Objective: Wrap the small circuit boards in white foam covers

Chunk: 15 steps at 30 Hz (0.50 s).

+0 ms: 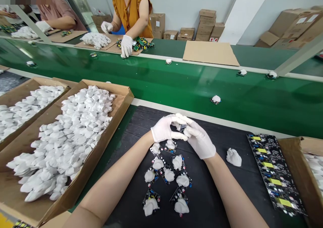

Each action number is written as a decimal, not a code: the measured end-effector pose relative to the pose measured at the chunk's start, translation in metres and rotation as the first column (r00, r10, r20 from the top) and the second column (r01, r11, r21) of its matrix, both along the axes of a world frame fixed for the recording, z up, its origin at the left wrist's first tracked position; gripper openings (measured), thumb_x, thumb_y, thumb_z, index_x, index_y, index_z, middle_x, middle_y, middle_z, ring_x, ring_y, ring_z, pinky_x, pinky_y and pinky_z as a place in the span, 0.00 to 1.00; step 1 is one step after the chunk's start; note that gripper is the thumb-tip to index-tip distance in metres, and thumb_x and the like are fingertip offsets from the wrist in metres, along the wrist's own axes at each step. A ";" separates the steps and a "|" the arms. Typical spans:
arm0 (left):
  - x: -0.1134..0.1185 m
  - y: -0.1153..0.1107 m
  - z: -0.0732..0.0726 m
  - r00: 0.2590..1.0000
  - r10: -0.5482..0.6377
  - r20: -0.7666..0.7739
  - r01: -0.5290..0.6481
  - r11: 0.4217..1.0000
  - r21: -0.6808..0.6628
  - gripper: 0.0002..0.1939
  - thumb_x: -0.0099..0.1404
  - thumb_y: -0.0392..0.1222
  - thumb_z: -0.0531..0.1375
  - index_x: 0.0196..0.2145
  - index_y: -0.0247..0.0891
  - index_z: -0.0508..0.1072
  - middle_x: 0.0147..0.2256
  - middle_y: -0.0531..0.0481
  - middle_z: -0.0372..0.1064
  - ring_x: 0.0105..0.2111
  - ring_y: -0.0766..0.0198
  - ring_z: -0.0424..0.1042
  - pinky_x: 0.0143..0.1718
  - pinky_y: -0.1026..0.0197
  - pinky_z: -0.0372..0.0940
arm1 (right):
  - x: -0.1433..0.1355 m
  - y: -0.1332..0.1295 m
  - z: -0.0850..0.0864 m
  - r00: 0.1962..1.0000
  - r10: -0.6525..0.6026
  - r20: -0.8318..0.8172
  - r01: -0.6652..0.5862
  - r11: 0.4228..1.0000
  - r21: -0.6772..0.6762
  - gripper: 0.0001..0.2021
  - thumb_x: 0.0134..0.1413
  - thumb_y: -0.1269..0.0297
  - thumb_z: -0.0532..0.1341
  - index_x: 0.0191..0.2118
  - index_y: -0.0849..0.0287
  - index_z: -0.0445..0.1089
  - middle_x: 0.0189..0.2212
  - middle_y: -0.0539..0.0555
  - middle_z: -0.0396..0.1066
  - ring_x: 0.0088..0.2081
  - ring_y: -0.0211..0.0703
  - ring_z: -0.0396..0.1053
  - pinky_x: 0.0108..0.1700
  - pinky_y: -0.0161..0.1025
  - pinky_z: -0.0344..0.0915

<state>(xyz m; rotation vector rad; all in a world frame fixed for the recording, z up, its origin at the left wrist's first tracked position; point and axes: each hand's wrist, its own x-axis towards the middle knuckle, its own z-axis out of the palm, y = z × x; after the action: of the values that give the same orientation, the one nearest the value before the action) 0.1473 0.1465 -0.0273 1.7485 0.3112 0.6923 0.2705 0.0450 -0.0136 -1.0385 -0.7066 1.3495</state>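
Both hands wear white gloves and meet above the black mat (202, 194). Between them is a small circuit board (183, 128), partly covered by the fingers. My left hand (164, 128) grips it from the left with fingers and thumb; my right hand (200, 138) pinches it from the right. Just below lie several small boards (177, 163), each with a white lump on top. A loose white lump (234, 157) rests on the mat to the right of my right hand. A panel of joined boards with yellow parts (275, 174) lies farther right.
At left, cardboard trays (101, 147) hold many white lumps; another box (297, 167) stands at right. Beyond the mat runs a green conveyor (156, 83) carrying small boards. Two people in white gloves work across it, near a cardboard sheet (209, 53).
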 end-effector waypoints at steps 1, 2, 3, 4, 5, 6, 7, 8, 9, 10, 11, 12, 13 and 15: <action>0.000 0.000 0.000 1.000 0.009 0.002 -0.009 1.000 -0.013 0.22 0.39 0.44 0.73 0.32 0.35 0.74 0.35 0.50 0.69 0.29 0.67 0.67 0.34 0.61 0.63 | 0.000 0.000 0.001 1.000 0.012 0.009 -0.012 1.000 0.000 0.24 0.45 0.60 0.60 0.52 0.54 0.69 0.32 0.52 0.71 0.27 0.41 0.59 0.35 0.42 0.62; 0.000 0.000 0.001 1.000 0.010 -0.001 -0.010 1.000 -0.026 0.22 0.39 0.44 0.73 0.32 0.35 0.74 0.34 0.50 0.69 0.29 0.67 0.67 0.34 0.61 0.64 | 0.001 0.000 0.001 1.000 0.027 0.016 -0.027 1.000 0.004 0.24 0.46 0.60 0.60 0.52 0.54 0.69 0.30 0.51 0.71 0.27 0.41 0.59 0.35 0.43 0.62; 0.000 0.000 0.002 1.000 0.002 -0.010 -0.002 0.999 -0.036 0.21 0.40 0.44 0.73 0.32 0.35 0.74 0.34 0.50 0.68 0.29 0.67 0.67 0.34 0.60 0.64 | 0.001 0.000 0.001 0.999 0.042 0.021 -0.042 0.999 0.013 0.24 0.46 0.60 0.60 0.52 0.54 0.68 0.30 0.52 0.70 0.28 0.42 0.60 0.36 0.43 0.63; -0.001 0.000 0.003 1.000 -0.012 -0.019 0.012 0.999 -0.043 0.21 0.40 0.45 0.73 0.31 0.35 0.74 0.34 0.50 0.68 0.30 0.66 0.67 0.34 0.60 0.64 | 0.001 0.000 0.001 0.998 0.052 0.024 -0.052 0.998 0.022 0.24 0.46 0.60 0.60 0.52 0.54 0.68 0.31 0.52 0.71 0.30 0.44 0.62 0.37 0.44 0.63; -0.001 0.000 0.005 0.999 -0.028 -0.025 0.027 0.999 -0.046 0.21 0.41 0.45 0.73 0.31 0.35 0.74 0.34 0.49 0.68 0.30 0.66 0.67 0.34 0.60 0.64 | 0.001 0.000 0.001 0.998 0.057 0.026 -0.058 0.998 0.028 0.24 0.45 0.60 0.61 0.52 0.54 0.69 0.32 0.53 0.71 0.32 0.45 0.63 0.38 0.44 0.63; -0.001 0.000 0.006 0.999 -0.043 -0.029 0.041 0.998 -0.046 0.20 0.41 0.46 0.73 0.31 0.34 0.74 0.34 0.49 0.68 0.31 0.65 0.67 0.35 0.59 0.64 | 0.001 0.000 0.000 0.998 0.057 0.027 -0.058 0.998 0.028 0.25 0.45 0.61 0.62 0.52 0.54 0.69 0.33 0.53 0.71 0.34 0.46 0.64 0.39 0.45 0.63; -0.001 0.000 0.007 0.998 -0.051 -0.033 0.050 0.998 -0.042 0.20 0.41 0.47 0.72 0.31 0.34 0.74 0.34 0.49 0.68 0.31 0.64 0.68 0.36 0.59 0.64 | 0.001 0.000 0.000 0.998 0.053 0.027 -0.054 0.998 0.024 0.25 0.44 0.61 0.63 0.52 0.54 0.69 0.34 0.53 0.72 0.35 0.47 0.65 0.39 0.45 0.63; -0.001 0.000 0.008 0.998 -0.054 -0.034 0.053 0.998 -0.035 0.21 0.41 0.47 0.72 0.31 0.34 0.74 0.34 0.49 0.69 0.32 0.63 0.68 0.36 0.59 0.64 | 0.001 0.000 -0.001 0.999 0.046 0.025 -0.046 0.999 0.019 0.25 0.44 0.61 0.63 0.52 0.54 0.69 0.35 0.54 0.72 0.36 0.48 0.65 0.40 0.45 0.63; -0.001 0.000 0.009 0.998 -0.054 -0.036 0.053 0.998 -0.027 0.21 0.41 0.47 0.72 0.30 0.34 0.73 0.34 0.49 0.69 0.33 0.63 0.68 0.37 0.59 0.64 | 0.001 -0.001 -0.001 0.999 0.039 0.021 -0.039 0.999 0.013 0.25 0.45 0.61 0.63 0.52 0.53 0.69 0.36 0.54 0.73 0.37 0.48 0.66 0.40 0.46 0.63; -0.001 0.000 0.009 0.997 -0.056 -0.046 0.055 0.998 -0.019 0.21 0.42 0.47 0.72 0.31 0.34 0.73 0.35 0.48 0.69 0.33 0.63 0.68 0.37 0.58 0.64 | 0.000 -0.001 -0.002 1.000 0.026 0.017 -0.027 1.000 0.007 0.24 0.45 0.60 0.63 0.52 0.53 0.69 0.38 0.54 0.73 0.38 0.48 0.66 0.41 0.46 0.64; -0.002 0.000 0.009 0.996 -0.056 -0.065 0.056 0.998 -0.012 0.20 0.42 0.47 0.72 0.32 0.34 0.73 0.36 0.48 0.68 0.33 0.63 0.68 0.38 0.58 0.64 | 0.000 -0.001 -0.003 1.000 0.008 0.014 -0.008 1.000 0.005 0.23 0.46 0.60 0.63 0.52 0.53 0.70 0.40 0.55 0.73 0.40 0.49 0.66 0.42 0.46 0.64; -0.002 -0.001 0.009 0.995 -0.052 -0.090 0.052 0.999 -0.006 0.21 0.43 0.46 0.72 0.33 0.34 0.73 0.36 0.48 0.68 0.33 0.64 0.68 0.39 0.58 0.63 | 0.000 0.000 -0.003 1.000 -0.010 0.009 0.010 1.000 0.007 0.22 0.47 0.59 0.63 0.51 0.53 0.70 0.42 0.55 0.73 0.42 0.50 0.66 0.43 0.47 0.64; -0.002 -0.001 0.008 0.993 -0.041 -0.113 0.041 0.999 -0.001 0.21 0.43 0.46 0.72 0.34 0.35 0.73 0.35 0.49 0.68 0.33 0.64 0.67 0.39 0.58 0.63 | -0.001 0.000 -0.004 1.000 -0.025 0.003 0.025 1.000 0.013 0.22 0.48 0.58 0.62 0.51 0.53 0.70 0.44 0.55 0.73 0.44 0.51 0.66 0.45 0.47 0.64; -0.002 -0.002 0.006 0.990 -0.009 -0.139 0.010 1.000 0.004 0.23 0.44 0.46 0.72 0.36 0.35 0.72 0.33 0.51 0.67 0.32 0.65 0.66 0.39 0.59 0.63 | -0.001 0.000 -0.005 0.999 -0.035 0.004 0.035 0.999 0.032 0.21 0.50 0.57 0.61 0.51 0.53 0.70 0.47 0.55 0.72 0.47 0.51 0.65 0.49 0.48 0.62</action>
<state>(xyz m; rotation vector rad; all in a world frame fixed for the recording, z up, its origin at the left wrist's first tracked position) 0.1449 0.1449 -0.0210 1.8059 0.3963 0.5656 0.2690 0.0454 -0.0184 -1.0246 -0.7080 1.3027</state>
